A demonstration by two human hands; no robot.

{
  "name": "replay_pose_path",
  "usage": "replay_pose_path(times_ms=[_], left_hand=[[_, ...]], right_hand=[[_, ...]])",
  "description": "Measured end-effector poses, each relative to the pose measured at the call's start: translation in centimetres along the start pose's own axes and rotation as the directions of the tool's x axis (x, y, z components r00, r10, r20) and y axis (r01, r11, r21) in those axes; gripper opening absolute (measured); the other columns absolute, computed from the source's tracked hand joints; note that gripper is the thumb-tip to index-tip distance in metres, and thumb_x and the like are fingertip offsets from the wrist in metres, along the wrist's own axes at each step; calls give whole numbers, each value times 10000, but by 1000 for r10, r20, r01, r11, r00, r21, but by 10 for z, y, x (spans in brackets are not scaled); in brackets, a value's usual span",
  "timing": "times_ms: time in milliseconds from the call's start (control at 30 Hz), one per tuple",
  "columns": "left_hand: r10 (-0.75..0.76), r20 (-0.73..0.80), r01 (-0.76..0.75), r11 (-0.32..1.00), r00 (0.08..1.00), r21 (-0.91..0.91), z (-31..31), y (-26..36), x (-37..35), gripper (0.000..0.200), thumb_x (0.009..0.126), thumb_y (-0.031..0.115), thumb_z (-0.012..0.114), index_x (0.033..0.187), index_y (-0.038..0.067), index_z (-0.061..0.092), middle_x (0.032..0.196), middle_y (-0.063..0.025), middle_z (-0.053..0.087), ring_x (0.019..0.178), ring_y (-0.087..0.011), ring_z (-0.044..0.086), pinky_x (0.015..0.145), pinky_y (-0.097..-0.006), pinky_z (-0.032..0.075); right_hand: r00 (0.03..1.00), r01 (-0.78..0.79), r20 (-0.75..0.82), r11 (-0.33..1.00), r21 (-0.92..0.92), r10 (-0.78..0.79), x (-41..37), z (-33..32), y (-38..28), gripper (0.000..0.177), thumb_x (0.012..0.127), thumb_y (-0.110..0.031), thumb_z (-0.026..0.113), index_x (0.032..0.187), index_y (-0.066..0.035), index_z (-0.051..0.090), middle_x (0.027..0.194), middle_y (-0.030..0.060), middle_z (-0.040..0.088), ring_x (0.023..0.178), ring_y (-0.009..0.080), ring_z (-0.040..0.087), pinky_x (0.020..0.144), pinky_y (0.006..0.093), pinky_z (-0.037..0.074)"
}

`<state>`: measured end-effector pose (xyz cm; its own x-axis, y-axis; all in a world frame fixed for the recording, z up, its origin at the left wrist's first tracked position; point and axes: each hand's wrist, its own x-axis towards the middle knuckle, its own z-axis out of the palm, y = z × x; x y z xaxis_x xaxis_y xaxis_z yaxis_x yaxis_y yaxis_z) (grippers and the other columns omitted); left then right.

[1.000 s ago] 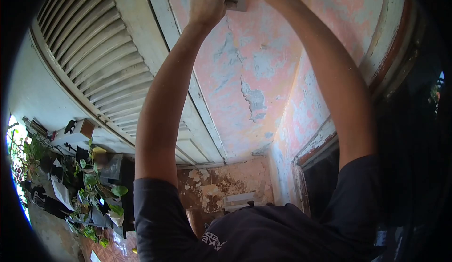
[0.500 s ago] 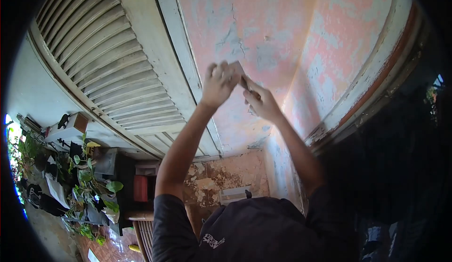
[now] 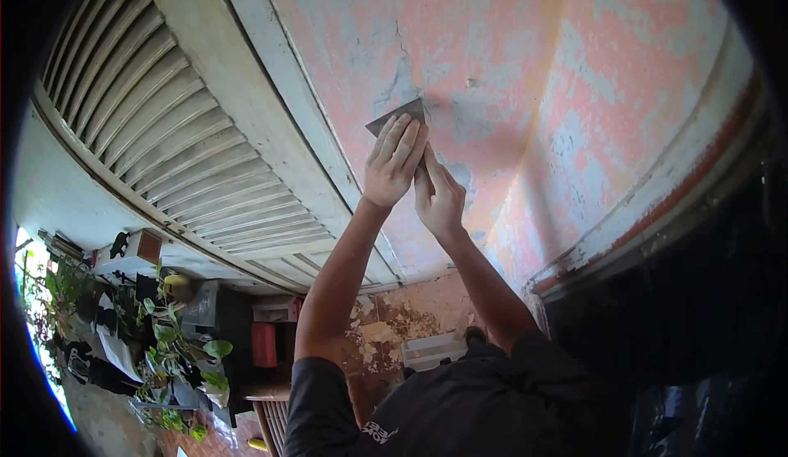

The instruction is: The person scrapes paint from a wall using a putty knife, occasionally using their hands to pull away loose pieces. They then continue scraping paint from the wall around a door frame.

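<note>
A flat metal scraper blade (image 3: 400, 114) is pressed against the peeling pink and blue wall (image 3: 509, 63), near a crack in the paint. My left hand (image 3: 395, 164) lies over the blade with its fingers flat on it. My right hand (image 3: 437, 197) grips the scraper's handle just below; the handle itself is hidden by both hands. Both arms reach up from my dark shirt (image 3: 460, 408) at the bottom of the view.
A white louvred shutter (image 3: 172, 153) runs along the left of the wall. A worn door frame (image 3: 657, 202) edges the wall on the right. Potted plants (image 3: 172, 350) and a red box (image 3: 264, 344) stand at lower left. Flaked paint covers the floor (image 3: 386, 317).
My hands came down from the top of the wall, then moved slightly up again. The scraper blade now lies flat on the wall by the crack, with my left fingers spread over it.
</note>
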<state>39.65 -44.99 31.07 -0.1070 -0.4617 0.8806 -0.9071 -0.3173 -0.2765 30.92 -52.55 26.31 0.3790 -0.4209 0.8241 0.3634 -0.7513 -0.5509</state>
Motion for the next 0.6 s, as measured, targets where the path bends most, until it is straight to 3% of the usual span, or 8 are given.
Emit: replay_pose_path(times_ms=[133,367,533,600], left_hand=[[-40,-16,40,999,999,-8,22,-9,3,375,742,95,599,1100,1,659,1176,-116,595,1142,-309,567,984,-457,482],[-58,-56,57,998,997,-16,31,-16,14,327,772,73,633,1088,3,676,1168,-106,606,1140,-305,580,970,-468,495],[-118,-121,117,993,986,-12,36,-11,30,303,776,56,660,1076,21,691,1142,-94,629,1130,-303,593,976,-459,492],[-249,-178,240,968,952,-74,38,0,28,303,769,53,670,1070,40,699,1132,-89,636,1125,-299,599,975,-458,492]], right_hand=[[999,-16,-39,1000,-9,16,7,13,21,375,859,8,605,1231,42,581,909,176,679,721,246,686,609,306,527],[991,103,-91,995,19,-101,23,23,40,398,812,13,641,1207,24,597,894,142,671,693,244,679,571,317,530],[989,148,-22,989,4,-147,48,6,36,429,805,5,647,1230,-1,594,850,96,658,638,221,652,533,308,513],[985,170,-20,985,15,-169,45,-2,36,433,807,-3,649,1236,-5,592,851,95,660,633,220,651,525,307,509]])
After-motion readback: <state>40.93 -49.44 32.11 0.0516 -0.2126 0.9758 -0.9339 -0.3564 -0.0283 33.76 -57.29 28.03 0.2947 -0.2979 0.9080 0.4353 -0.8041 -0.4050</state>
